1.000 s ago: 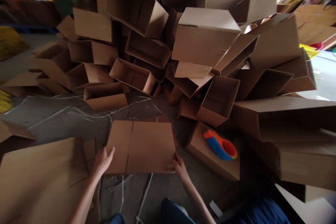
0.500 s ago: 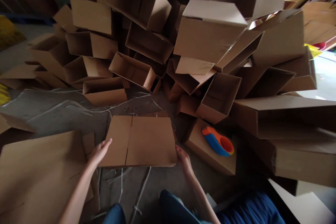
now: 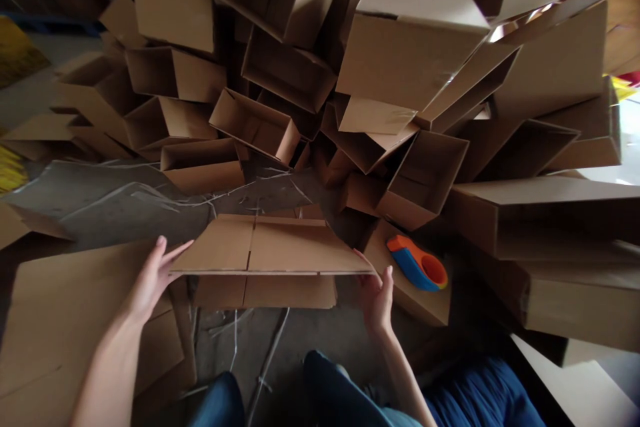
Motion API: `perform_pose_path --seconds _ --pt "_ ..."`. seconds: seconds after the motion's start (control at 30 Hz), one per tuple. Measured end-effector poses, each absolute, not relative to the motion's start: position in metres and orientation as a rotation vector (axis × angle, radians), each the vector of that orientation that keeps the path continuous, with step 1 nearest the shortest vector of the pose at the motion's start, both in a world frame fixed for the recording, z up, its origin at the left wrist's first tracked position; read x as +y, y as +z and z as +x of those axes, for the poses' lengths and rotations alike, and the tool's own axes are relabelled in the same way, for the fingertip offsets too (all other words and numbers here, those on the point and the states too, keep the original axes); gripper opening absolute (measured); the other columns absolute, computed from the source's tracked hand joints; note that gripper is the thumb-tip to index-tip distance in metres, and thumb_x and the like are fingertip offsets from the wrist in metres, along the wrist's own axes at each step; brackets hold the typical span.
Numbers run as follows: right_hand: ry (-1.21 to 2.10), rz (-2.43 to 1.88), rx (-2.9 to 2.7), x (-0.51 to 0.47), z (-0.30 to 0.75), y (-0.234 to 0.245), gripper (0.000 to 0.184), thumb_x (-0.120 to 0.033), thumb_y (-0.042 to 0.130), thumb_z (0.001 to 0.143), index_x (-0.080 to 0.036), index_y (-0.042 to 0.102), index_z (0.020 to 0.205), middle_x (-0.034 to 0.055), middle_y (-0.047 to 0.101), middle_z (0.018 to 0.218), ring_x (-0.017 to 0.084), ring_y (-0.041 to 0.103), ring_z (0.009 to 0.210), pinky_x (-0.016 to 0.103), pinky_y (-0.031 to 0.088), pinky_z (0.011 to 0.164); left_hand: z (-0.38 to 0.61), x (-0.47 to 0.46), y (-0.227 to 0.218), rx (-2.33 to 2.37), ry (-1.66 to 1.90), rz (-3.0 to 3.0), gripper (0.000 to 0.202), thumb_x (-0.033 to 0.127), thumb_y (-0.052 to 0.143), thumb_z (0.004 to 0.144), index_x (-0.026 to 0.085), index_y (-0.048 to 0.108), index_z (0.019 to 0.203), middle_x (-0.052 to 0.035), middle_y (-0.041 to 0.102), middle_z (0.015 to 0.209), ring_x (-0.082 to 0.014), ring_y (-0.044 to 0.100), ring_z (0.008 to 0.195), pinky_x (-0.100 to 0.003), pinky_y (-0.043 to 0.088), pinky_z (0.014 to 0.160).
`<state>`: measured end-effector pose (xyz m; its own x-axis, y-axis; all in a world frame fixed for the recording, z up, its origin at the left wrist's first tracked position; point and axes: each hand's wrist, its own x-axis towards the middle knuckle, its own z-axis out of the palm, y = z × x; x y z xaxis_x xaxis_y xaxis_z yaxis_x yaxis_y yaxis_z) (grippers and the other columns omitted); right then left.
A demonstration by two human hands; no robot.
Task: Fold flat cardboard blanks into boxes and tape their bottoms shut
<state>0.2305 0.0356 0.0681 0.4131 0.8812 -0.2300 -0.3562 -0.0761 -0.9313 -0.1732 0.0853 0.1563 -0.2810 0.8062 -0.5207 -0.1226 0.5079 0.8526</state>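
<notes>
A flattened cardboard box is held level in front of me, gripped at its two ends. My left hand has its left end, thumb up and fingers reaching under the edge. At the right corner, my right hand grips the box with the thumb on the near side and the fingers partly hidden behind the board. Just below it lies another flattened cardboard box on the floor, partly covered from view.
An orange and blue tape dispenser rests on a closed carton to the right. Open boxes are heaped ahead. Larger flat cardboard lies at left; white strapping trails over the floor. Large cartons stand at right.
The top flattened box has come up off the one beneath and toward me, its near edge raised. Both hands have moved up and outward with it, and the view has shifted slightly.
</notes>
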Motion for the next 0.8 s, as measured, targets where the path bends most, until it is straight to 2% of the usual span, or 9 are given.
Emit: perform_pose_path --seconds 0.07,0.13,0.23,0.37,0.47,0.57,0.67,0.8 --pt "1.1 -1.2 -0.511 0.037 0.227 0.075 0.076 -0.087 0.036 0.081 -0.029 0.077 0.108 0.0036 0.073 0.126 0.029 0.051 0.138 0.05 0.026 0.124 -0.171 0.081 0.158 1.597 1.026 0.667 0.087 0.088 0.044 0.074 0.02 0.074 0.118 -0.017 0.071 0.13 -0.037 0.045 0.143 -0.055 0.032 0.119" --pt "1.054 -1.182 -0.503 0.039 0.223 0.079 0.074 -0.086 0.036 0.082 -0.03 0.075 0.111 0.0018 0.067 0.136 0.027 0.045 0.143 0.048 0.02 0.126 -0.169 0.077 0.156 1.604 1.03 0.723 0.091 0.09 0.037 0.075 0.021 0.072 0.122 -0.017 0.062 0.143 -0.0361 0.036 0.149 -0.058 0.029 0.12" --pt "1.004 -1.209 -0.499 0.038 0.22 0.083 0.066 -0.079 0.04 0.085 -0.032 0.07 0.12 0.0009 0.06 0.145 0.026 0.037 0.148 0.05 0.019 0.126 -0.164 0.073 0.153 1.613 1.103 0.801 0.081 0.085 0.042 0.079 0.027 0.068 0.129 -0.0113 0.049 0.156 -0.0328 0.027 0.153 -0.057 0.028 0.121" --pt "1.005 -1.302 -0.478 0.034 0.215 0.085 0.056 -0.07 0.047 0.086 -0.034 0.065 0.125 0.0023 0.058 0.145 0.029 0.04 0.146 0.056 0.019 0.122 -0.157 0.077 0.15 1.588 1.17 0.834 0.066 0.077 0.056 0.077 0.029 0.069 0.121 -0.0093 0.053 0.154 -0.0338 0.032 0.151 -0.058 0.027 0.121" --pt "0.968 -1.354 -0.51 0.032 0.213 0.083 0.051 -0.066 0.048 0.087 -0.034 0.066 0.121 0.0031 0.061 0.141 0.03 0.044 0.143 0.055 0.023 0.121 -0.151 0.081 0.146 1.644 1.166 0.855 0.061 0.076 0.059 0.075 0.028 0.069 0.112 -0.0089 0.054 0.152 -0.0334 0.033 0.15 -0.059 0.023 0.121" --pt "0.956 -1.372 -0.539 0.031 0.215 0.08 0.05 -0.066 0.052 0.085 -0.034 0.066 0.119 0.0032 0.062 0.14 0.03 0.044 0.142 0.054 0.024 0.121 -0.146 0.082 0.141 1.693 1.181 0.839 0.06 0.073 0.059 0.077 0.028 0.063 0.117 -0.0091 0.053 0.152 -0.0323 0.035 0.148 -0.06 0.022 0.121" --pt "0.964 -1.381 -0.576 0.031 0.217 0.08 0.052 -0.067 0.056 0.084 -0.036 0.064 0.125 0.0003 0.056 0.148 0.029 0.039 0.146 0.053 0.02 0.124 -0.142 0.083 0.138 1.729 1.213 0.796 0.063 0.069 0.061 0.078 0.027 0.057 0.125 -0.0112 0.053 0.152 -0.0317 0.039 0.146 -0.06 0.022 0.121" --pt "0.984 -1.385 -0.685 0.032 0.219 0.087 0.062 -0.066 0.057 0.086 -0.037 0.055 0.14 -0.003 0.043 0.159 0.026 0.025 0.154 0.048 0.012 0.126 -0.14 0.084 0.136 1.724 1.248 0.817 0.065 0.063 0.069 0.073 0.024 0.057 0.124 -0.0127 0.057 0.148 -0.0308 0.043 0.144 -0.053 0.029 0.12"
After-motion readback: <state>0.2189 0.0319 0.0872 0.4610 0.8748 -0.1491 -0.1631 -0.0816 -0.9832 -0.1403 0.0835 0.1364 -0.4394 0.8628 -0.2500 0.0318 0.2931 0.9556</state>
